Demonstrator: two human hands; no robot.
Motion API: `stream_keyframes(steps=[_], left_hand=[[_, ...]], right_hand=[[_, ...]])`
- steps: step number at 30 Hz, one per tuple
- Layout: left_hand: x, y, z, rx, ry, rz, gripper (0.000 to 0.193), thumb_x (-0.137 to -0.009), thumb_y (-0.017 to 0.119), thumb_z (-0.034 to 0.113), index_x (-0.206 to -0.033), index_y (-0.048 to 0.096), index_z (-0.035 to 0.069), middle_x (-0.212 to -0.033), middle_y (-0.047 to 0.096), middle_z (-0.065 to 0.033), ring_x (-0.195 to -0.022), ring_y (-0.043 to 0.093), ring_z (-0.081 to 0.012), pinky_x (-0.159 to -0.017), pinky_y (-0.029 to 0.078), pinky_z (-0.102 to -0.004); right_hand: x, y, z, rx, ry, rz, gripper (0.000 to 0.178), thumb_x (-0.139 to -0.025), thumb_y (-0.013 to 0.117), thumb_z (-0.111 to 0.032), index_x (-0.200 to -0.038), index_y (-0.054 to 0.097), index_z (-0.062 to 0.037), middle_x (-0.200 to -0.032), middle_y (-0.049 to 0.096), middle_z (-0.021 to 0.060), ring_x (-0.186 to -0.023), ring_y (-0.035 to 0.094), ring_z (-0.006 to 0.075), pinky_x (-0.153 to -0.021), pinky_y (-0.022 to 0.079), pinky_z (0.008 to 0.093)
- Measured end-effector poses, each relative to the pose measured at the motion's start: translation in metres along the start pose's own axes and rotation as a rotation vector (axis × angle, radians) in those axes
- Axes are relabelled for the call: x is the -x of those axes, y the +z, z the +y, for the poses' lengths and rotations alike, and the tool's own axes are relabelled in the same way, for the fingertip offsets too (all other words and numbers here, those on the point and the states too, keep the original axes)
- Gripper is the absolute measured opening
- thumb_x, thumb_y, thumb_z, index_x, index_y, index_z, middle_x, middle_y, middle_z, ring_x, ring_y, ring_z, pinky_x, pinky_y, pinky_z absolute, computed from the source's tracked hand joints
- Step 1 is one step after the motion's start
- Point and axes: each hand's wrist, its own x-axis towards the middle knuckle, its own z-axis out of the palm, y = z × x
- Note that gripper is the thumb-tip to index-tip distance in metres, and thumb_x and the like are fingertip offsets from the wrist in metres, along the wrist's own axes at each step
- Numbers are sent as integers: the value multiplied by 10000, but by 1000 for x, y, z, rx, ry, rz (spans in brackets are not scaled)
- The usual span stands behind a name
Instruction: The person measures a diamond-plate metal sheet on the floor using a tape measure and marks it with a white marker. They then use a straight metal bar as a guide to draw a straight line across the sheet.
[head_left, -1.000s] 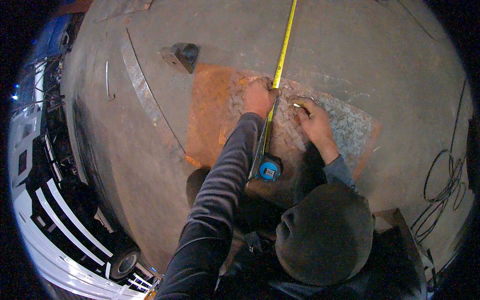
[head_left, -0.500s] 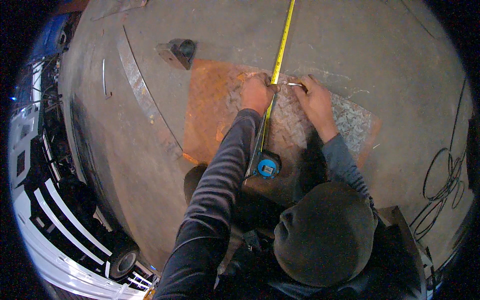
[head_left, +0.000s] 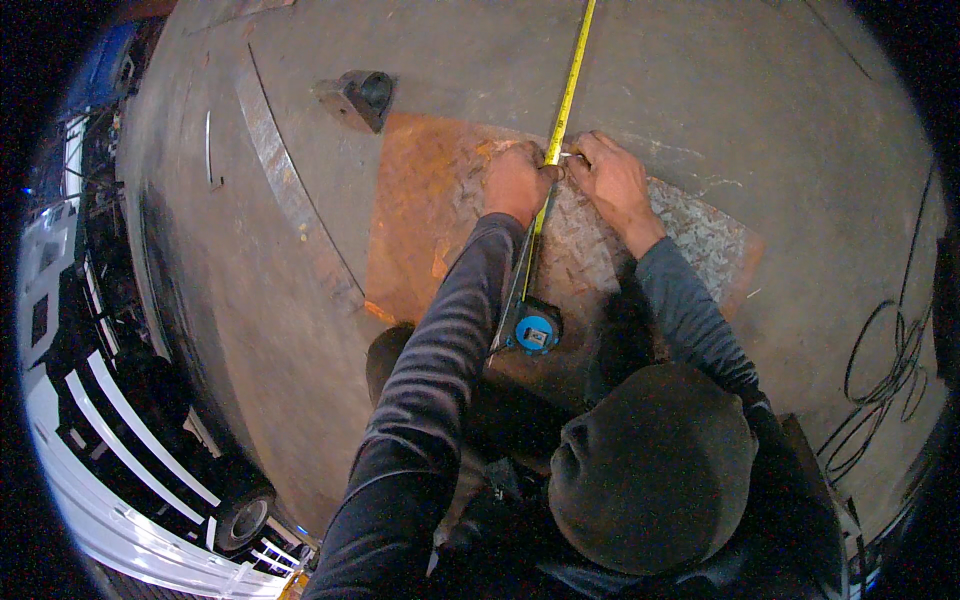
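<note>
At centre frame, left hand (head_left: pixel 515 180) pressed flat on yellow tape measure (head_left: pixel 560 115), fingers closed; right hand (head_left: pixel 612 178) pinching small marker (head_left: pixel 567 155) beside it, over rusty chequer plate (head_left: pixel 420 220).

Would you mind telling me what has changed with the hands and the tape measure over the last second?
The right hand moved left across the plate and now sits against the yellow tape, opposite the left hand; something small is pinched in its fingers. The left hand stayed pressed on the tape, and the blue tape case and the plate stayed as they were.
</note>
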Motion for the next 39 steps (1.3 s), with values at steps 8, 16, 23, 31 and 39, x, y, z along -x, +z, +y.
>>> stream_keyframes(steps=[8, 16, 23, 31, 39], left_hand=[[2, -2, 3, -23, -11, -10, 329, -762, 751, 305, -907, 694, 16, -906, 687, -220, -897, 656, -402, -800, 507, -480], [3, -3, 5, -22, -30, -15, 326, -770, 742, 304, -920, 693, 19, -930, 687, -220, -908, 652, -405, -809, 505, -484], [2, -2, 2, -49, 16, -31, 366, -775, 739, 342, -955, 699, 26, -955, 689, -232, -913, 649, -418, -810, 506, -479], [-4, 12, -6, -73, -33, 5, 353, -776, 740, 326, -995, 697, 52, -955, 697, -213, -918, 658, -399, -788, 521, -485], [1, 1, 2, -72, -101, -81, 298, -787, 725, 279, -978, 701, 51, -961, 698, -191, -948, 660, -392, -844, 527, -486]], right_hand=[[0, -1, -2, 48, -23, 1, 188, -884, 586, -250, -991, 642, -107, -985, 641, 121, -916, 641, 358, -755, 530, 482], [-2, -1, -1, 109, -22, -38, 200, -888, 584, -254, -1022, 654, -124, -1023, 652, 119, -907, 648, 361, -752, 536, 482], [-5, -2, -4, 105, -55, -66, 191, -879, 581, -223, -1017, 634, -101, -1009, 646, 126, -936, 635, 369, -780, 523, 482], [-24, -10, -27, 469, -21, -261, 178, -824, 592, -118, -982, 654, -64, -939, 661, 176, -879, 635, 399, -755, 512, 500], [52, -79, -19, 189, 315, -341, 187, -784, 659, -173, -924, 689, -52, -892, 691, 192, -878, 670, 370, -754, 518, 448]])
